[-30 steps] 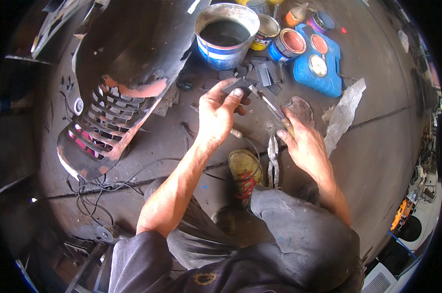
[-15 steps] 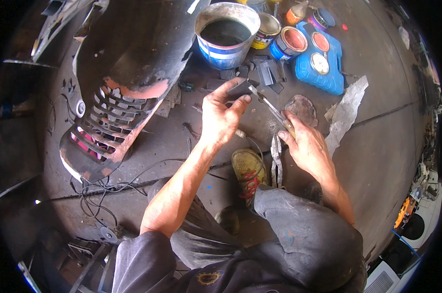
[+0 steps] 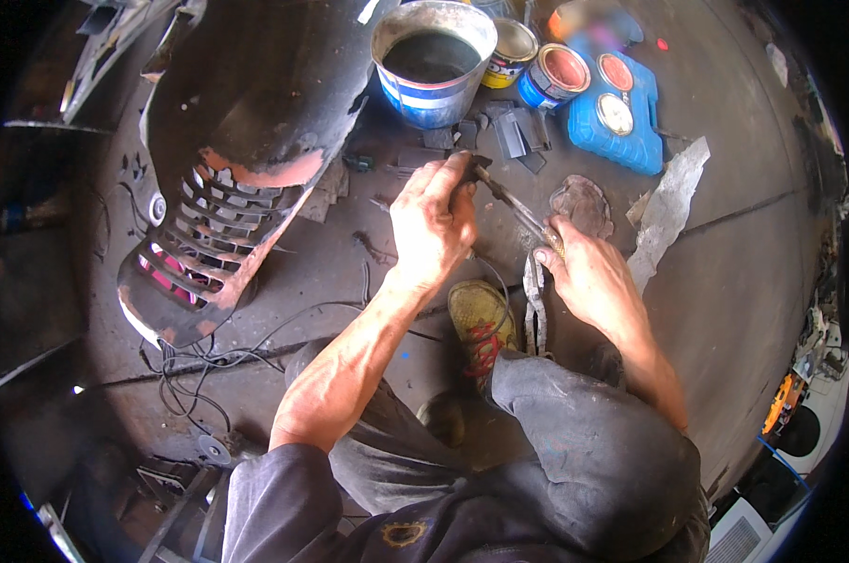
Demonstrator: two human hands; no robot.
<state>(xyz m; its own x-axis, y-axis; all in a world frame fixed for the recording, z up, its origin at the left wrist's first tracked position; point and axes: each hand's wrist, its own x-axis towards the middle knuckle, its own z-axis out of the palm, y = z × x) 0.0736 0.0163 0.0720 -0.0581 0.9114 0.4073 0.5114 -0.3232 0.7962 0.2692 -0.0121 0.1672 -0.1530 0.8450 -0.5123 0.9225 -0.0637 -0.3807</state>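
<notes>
My left hand (image 3: pixel 432 223) is closed round a small dark flat piece (image 3: pixel 479 166), mostly hidden by the fingers. In my right hand (image 3: pixel 588 277) is a slim metal tool (image 3: pixel 516 205) with a brownish handle; its exact kind does not show. The tool's far end meets the dark piece at my left fingertips. Below the tool, pliers (image 3: pixel 534 305) with whitish, dirty handles lie on the floor beside my yellow shoe (image 3: pixel 481 314). Several loose dark flat pieces (image 3: pixel 513 134) lie beyond my hands.
A large dark bumper-like panel (image 3: pixel 246 103) with slatted openings lies to the left. At the back stand a bucket (image 3: pixel 434 97) of dark liquid, open cans (image 3: pixel 556 77) and a blue case (image 3: pixel 617 141). Torn paper (image 3: pixel 670 211) lies right; cables (image 3: pixel 194 375) tangle near left.
My left hand has turned over and its fingers have closed further round the dark piece, which shows less now. My right hand still holds the tool in nearly the same place.
</notes>
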